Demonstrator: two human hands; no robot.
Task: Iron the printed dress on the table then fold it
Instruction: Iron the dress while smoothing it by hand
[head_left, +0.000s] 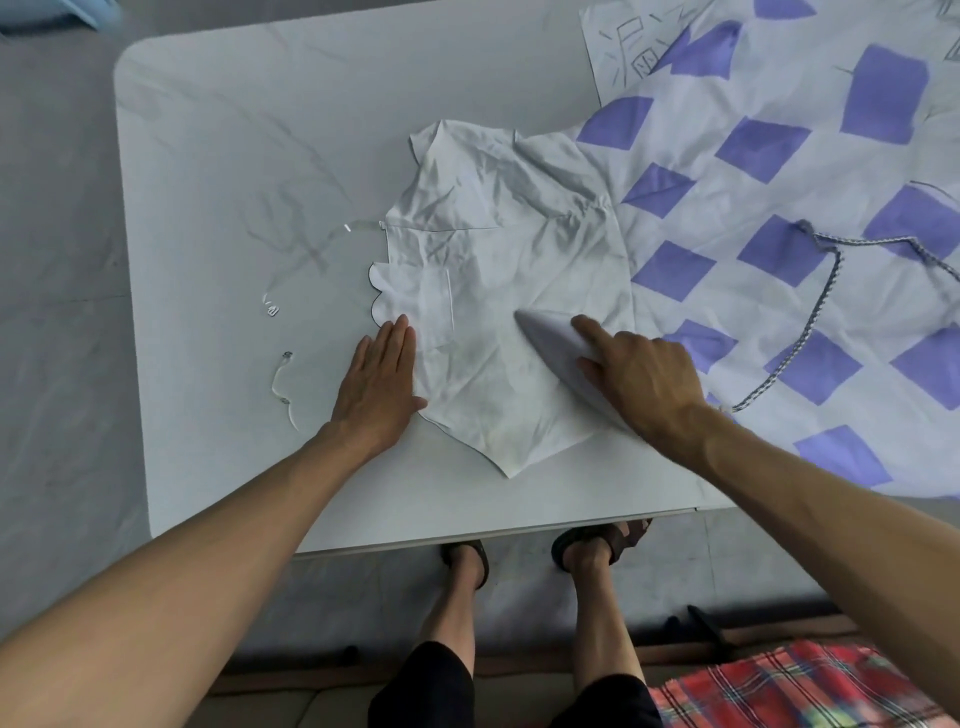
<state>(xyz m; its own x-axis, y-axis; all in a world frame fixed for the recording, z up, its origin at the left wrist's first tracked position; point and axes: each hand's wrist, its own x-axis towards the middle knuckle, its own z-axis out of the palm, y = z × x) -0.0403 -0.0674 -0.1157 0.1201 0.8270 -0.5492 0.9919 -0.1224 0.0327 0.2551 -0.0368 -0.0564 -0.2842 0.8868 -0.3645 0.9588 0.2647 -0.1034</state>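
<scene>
A white tabletop (234, 156) with rounded corners fills most of the view, over a grey floor (52, 260). A dress (753, 249), white with purple squares, lies spread across the tabletop's right side, its plain white, creased bodice (493, 249) reaching toward the middle. The right hand (644, 374) grips a white iron (550, 332) on the bodice, fingers wrapped round it, forefinger stretched forward. The left hand (379, 379) lies flat, fingers straight and together, holding nothing, pressing the bodice's left edge. A braided cord (826, 291) trails over the skirt.
</scene>
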